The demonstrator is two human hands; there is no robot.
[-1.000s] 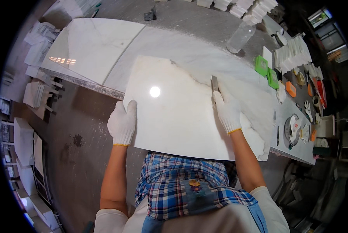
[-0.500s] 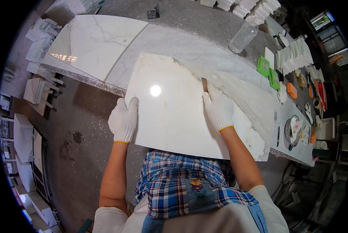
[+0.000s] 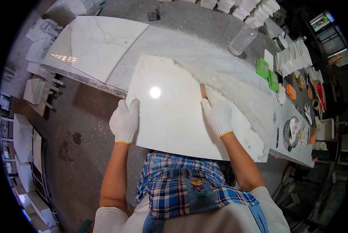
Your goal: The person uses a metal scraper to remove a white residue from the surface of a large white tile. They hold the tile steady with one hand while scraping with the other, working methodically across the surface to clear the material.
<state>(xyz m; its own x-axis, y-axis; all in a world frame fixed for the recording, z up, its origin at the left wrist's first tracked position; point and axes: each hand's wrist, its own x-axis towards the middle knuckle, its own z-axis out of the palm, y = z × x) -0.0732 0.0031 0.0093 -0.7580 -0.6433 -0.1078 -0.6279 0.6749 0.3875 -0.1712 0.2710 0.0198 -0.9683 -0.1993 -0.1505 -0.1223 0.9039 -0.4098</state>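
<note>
A polished white marble slab [image 3: 170, 112] with grey-brown veins lies in front of me, its near edge over my lap. My left hand [image 3: 124, 120], in a white knitted glove, is closed round the slab's left edge, thumb on top. Over the right half of the slab is my gloved right hand [image 3: 217, 116], closed round a thin brown strip [image 3: 203, 91] whose tip sticks out beyond the thumb, near a vein. What kind of tool the strip is cannot be made out.
Another veined slab [image 3: 100, 42] lies at the far left of the worktop. A clear plastic bottle [image 3: 243, 39] stands behind. To the right are green boxes [image 3: 262, 68], an orange block [image 3: 291, 92], a round metal dish [image 3: 292, 130] and stacked white pieces [image 3: 294, 56].
The brown strip shows less beyond my right hand, and its tilt has changed. My left hand keeps its hold on the edge, and the slab has hardly shifted.
</note>
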